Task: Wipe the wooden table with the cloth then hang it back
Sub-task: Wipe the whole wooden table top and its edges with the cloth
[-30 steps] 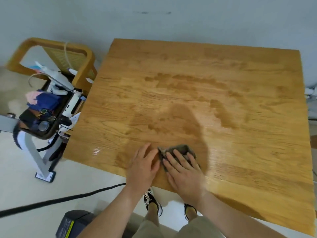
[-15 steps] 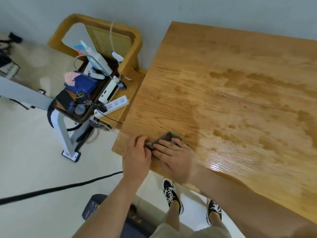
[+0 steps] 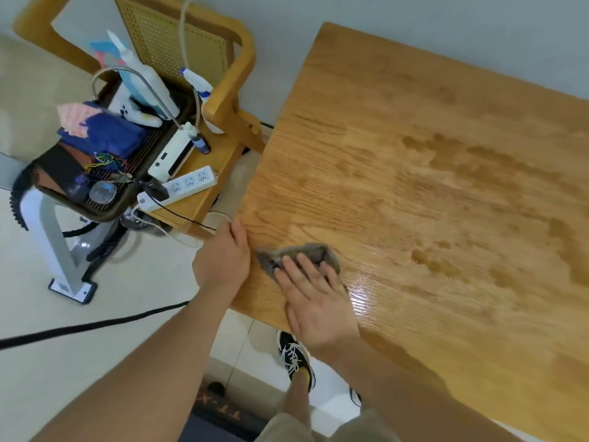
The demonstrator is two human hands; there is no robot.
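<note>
Oak-toned wooden table, largest item: darker damp patches well ahead and right of the pressing hand, a glossy wet sheen just to that hand's right. Wooden chair with cane back, beyond and left of both hands, close beside the table's left edge. Black cable on the pale floor, left of the left forearm. Dark tray of mixed goods on the chair seat, well left of the hands. Right hand: flat, fingers straight and spread, pressing down on the cloth, nothing pinched. Left hand: just left of the cloth and apart from it, thumb against the table's left edge; fingers hidden, so whether it grips cannot be told. White power strip, ahead of the left hand. Grey cloth, crumpled, on the tabletop by the near-left corner, under the right fingertips. Black-and-white shoe, below the right wrist.
</note>
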